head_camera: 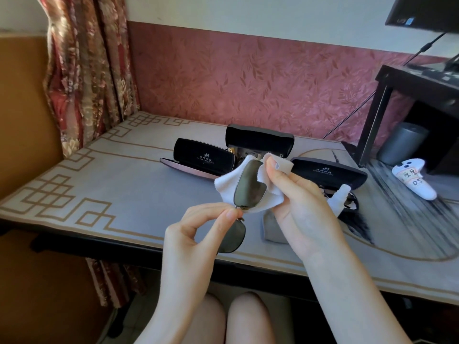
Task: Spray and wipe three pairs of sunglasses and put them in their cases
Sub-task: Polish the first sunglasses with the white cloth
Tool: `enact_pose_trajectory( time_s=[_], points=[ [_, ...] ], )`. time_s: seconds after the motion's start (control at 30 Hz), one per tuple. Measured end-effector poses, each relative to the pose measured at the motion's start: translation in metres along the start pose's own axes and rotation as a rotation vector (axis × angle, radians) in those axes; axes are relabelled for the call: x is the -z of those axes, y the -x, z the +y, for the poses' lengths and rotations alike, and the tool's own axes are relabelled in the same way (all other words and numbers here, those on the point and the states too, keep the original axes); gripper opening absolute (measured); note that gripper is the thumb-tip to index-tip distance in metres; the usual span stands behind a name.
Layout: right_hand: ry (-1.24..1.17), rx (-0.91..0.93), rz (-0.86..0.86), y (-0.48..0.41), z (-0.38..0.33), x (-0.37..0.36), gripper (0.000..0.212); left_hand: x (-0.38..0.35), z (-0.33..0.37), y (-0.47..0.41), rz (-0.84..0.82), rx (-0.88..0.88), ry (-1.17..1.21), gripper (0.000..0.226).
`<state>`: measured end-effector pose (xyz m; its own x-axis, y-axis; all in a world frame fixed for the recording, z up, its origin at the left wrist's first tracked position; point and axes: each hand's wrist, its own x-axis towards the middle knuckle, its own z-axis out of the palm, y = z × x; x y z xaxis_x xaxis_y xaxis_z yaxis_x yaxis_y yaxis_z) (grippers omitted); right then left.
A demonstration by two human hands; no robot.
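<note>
Left hand (198, 232) pinches the sunglasses (249, 184) at the bridge; right hand (298, 202) grips the cloth (227, 186) round the upper lens. Best rub both faces gently, bridge held steady.

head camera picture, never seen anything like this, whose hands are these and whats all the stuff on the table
There is no machine here. A person does the job with bare hands, and the single picture comes from a camera worn on their head, looking forward and down. The arms coming in from below are the wearer's own.

The left hand pinches a pair of sunglasses at the bridge between the lenses. The right hand holds a white cloth wrapped around the upper lens, as for wiping.

On the table behind them lie three open dark cases: a left case, a middle case and a right case. A small white spray bottle shows partly behind the right hand. A grey cloth lies by the right wrist, and a white game controller sits far right.
</note>
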<state>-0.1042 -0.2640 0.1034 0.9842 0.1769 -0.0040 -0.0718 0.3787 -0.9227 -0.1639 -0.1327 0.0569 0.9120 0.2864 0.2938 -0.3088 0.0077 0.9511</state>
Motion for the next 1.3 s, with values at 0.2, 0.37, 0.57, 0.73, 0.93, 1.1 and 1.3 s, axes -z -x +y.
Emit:
enact_pose_trajectory(
  time_s=[0.2, 0.37, 0.57, 0.73, 0.93, 1.1, 1.3],
  points=[
    [-0.081, -0.055, 0.015, 0.000, -0.001, 0.002, 0.019, 0.002, 0.000, 0.000, -0.003, -0.006, -0.009, 0.009],
    [-0.022, -0.081, -0.014, -0.007, 0.003, 0.011, 0.021, 0.005, 0.000, -0.001, 0.013, -0.002, -0.006, 0.012],
    [0.947, -0.076, -0.046, -0.018, 0.007, 0.030, 0.025, 0.011, 0.004, -0.009, 0.048, 0.011, 0.010, 0.015],
    [1.370, -0.142, -0.078, -0.020, 0.000, 0.031, 0.054, 0.012, 0.005, -0.011, 0.051, 0.005, 0.051, 0.019],
    [0.889, 0.359, -0.015, -0.016, -0.027, 0.025, 0.023, 0.019, 0.007, -0.019, -0.052, -0.018, -0.055, 0.014],
    [0.834, 0.507, -0.159, -0.016, -0.047, 0.017, 0.025, 0.028, 0.027, -0.041, -0.180, -0.168, -0.375, 0.014],
    [0.792, 0.474, -0.148, -0.020, -0.048, 0.023, 0.018, 0.031, 0.044, -0.066, -0.204, -0.316, -0.542, 0.007]
  ],
)
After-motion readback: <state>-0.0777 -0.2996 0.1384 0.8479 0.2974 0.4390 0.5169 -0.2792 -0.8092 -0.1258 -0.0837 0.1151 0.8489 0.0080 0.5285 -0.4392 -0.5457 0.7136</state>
